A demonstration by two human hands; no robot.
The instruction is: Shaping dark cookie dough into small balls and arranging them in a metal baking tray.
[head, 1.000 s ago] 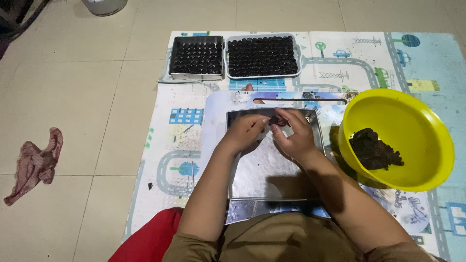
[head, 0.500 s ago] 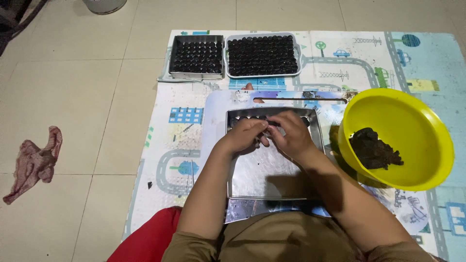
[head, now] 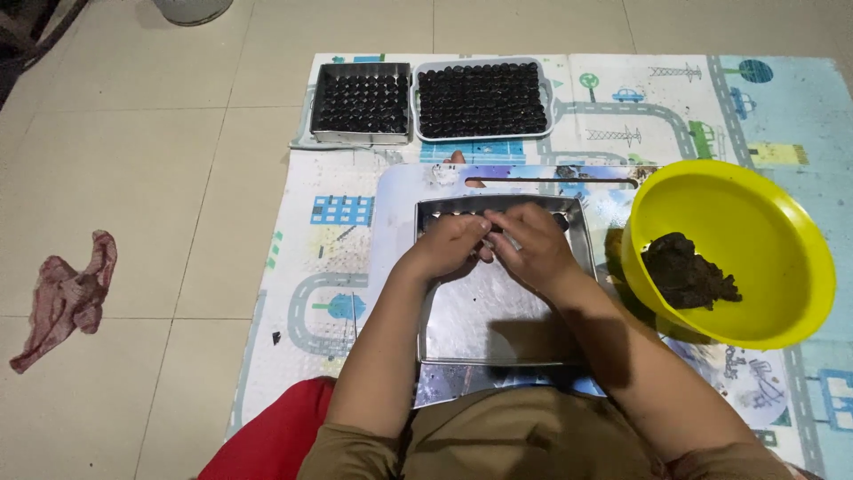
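Below us, we see our two bare hands meeting over a shiny rectangular metal tray [head: 498, 320] that lies on a pale plastic cutting board [head: 395, 213], itself on a children's play mat printed with roads and buildings [head: 329, 222], spread on a beige tiled floor [head: 160, 178].

Our left hand [head: 449, 249] and our right hand [head: 531, 249] sit close together at the tray's far end, toward 12 o'clock, knuckles up. The fingers [head: 475, 233] of both hands are curled inward and pinched together where the hands meet, working something small between them; we cannot make out what it is, since the fingers hide it. A row of small dark round pieces [head: 562, 219] lines the tray's far edge, just beyond the fingertips. The rest of the tray's foil-bright bottom is bare.

At 3 o'clock from the tray, just beside it, stands a round bright yellow plastic bowl [head: 773, 222] holding a lump of dark brown mixture [head: 686, 271].

At 12 o'clock, well apart from our hands, two more trays lie side by side on the mat: a smaller square metal tray [head: 362, 100] on the left and a wider white-rimmed tray [head: 482, 98] on the right, both packed with rows of dark round pieces.

At 9 o'clock, well away on the tiles, lies a crumpled reddish-pink cloth [head: 69, 298]. A pale round container [head: 191, 9] shows partly at the top edge.
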